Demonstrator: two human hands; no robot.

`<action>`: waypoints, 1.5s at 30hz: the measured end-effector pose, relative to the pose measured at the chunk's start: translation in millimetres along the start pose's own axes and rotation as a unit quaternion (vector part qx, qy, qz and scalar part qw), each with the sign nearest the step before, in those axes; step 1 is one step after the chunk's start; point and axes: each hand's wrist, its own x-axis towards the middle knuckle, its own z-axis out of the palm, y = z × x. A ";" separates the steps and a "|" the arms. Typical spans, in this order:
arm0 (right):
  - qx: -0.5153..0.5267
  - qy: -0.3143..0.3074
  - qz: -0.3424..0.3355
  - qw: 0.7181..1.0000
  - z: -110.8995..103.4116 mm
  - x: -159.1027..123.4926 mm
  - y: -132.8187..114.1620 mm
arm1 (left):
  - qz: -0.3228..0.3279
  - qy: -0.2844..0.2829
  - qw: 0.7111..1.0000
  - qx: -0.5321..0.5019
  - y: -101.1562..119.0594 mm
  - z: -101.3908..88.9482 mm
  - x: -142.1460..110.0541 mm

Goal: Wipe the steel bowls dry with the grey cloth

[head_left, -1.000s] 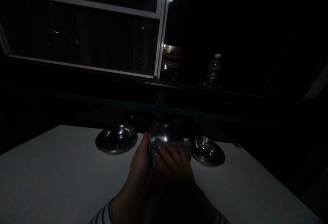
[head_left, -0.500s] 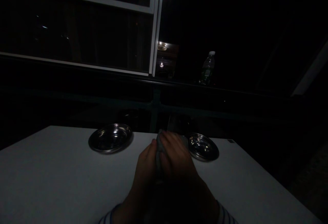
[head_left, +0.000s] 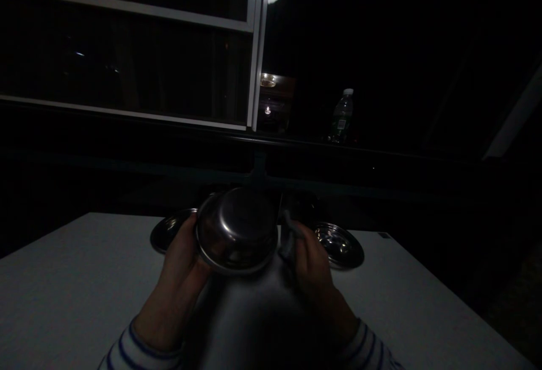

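A shiny metal bowl (head_left: 239, 229) is held up over the table with its rounded underside towards me. My left hand (head_left: 184, 262) grips its left rim, the thumb along the edge. Bunched in my right hand (head_left: 311, 257) is a grey cloth (head_left: 288, 237), just off the bowl's right side. Behind my left hand a metal dish (head_left: 163, 234) rests on the white table (head_left: 84, 291), partly covered by that hand and the bowl. Beyond my right hand lies another metal dish (head_left: 341, 246).
On the dark ledge behind the table stands a clear plastic bottle (head_left: 341, 118) with a white cap. A window frame (head_left: 255, 48) rises at the back left. The table's far edge runs just behind the dishes. The scene is very dim.
My hands were pressed together around the cloth and have moved apart. The metal bowl, hidden or barely visible before, now shows its underside in my left hand; the cloth stays in my right.
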 end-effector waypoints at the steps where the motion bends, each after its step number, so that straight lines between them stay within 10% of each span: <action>1: 0.013 0.018 0.076 0.997 -3.1 1.2 4.1 | -0.004 -0.001 1.000 -0.008 -1.0 -1.1 1.7; 6: 0.081 0.026 0.260 0.962 -12.8 7.4 6.1 | -0.017 -0.001 0.999 -0.037 -8.3 -1.7 4.3; 13: 0.111 -0.085 0.282 0.949 -25.9 20.0 11.7 | -0.029 0.016 0.999 -0.002 -6.6 -0.5 0.2; 22: -0.209 -0.070 0.107 0.970 -33.6 22.0 0.2 | -0.070 0.025 0.993 0.094 -28.6 7.2 -10.3; 26: -0.185 -0.147 0.036 0.971 -35.1 23.7 -17.0 | -0.060 0.051 0.994 0.079 -30.4 7.1 -7.3; 33: -0.099 -0.096 -0.143 0.980 -20.4 13.5 -51.0 | -0.024 0.054 0.998 0.038 -27.0 2.4 2.2; 45: -0.169 -0.087 -0.155 0.969 -25.8 17.8 -36.1 | -0.031 0.019 0.982 0.184 -29.1 -2.1 1.5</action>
